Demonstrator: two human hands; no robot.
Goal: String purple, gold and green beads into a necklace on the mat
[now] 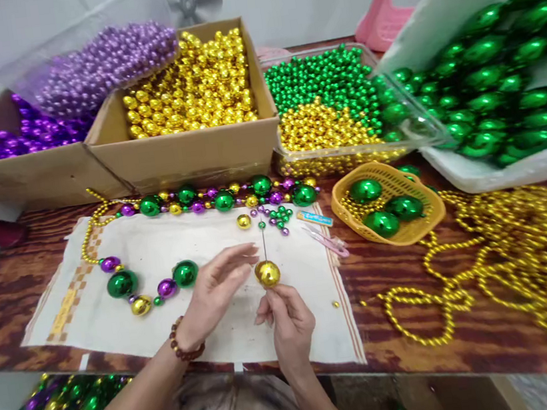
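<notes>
My right hand [289, 320] pinches an upright needle [264, 245] just under a large gold bead [267, 274] threaded on it. My left hand [217, 290] hovers beside the bead with fingers stretched toward the needle, holding nothing that I can see. A partly strung strand of green, purple and gold beads [143, 286] lies on a white cloth [168, 246] to the left and runs along the cloth's far edge. Loose small beads [275, 217] lie past the needle.
Cardboard boxes of purple beads [28, 140] and gold beads [192, 84] stand behind. A clear tray [325, 101] holds green and gold beads. A yellow basket [389, 203] holds green balls. Gold bead strings [521, 246] lie at right. Pink scissors [329, 241] rest nearby.
</notes>
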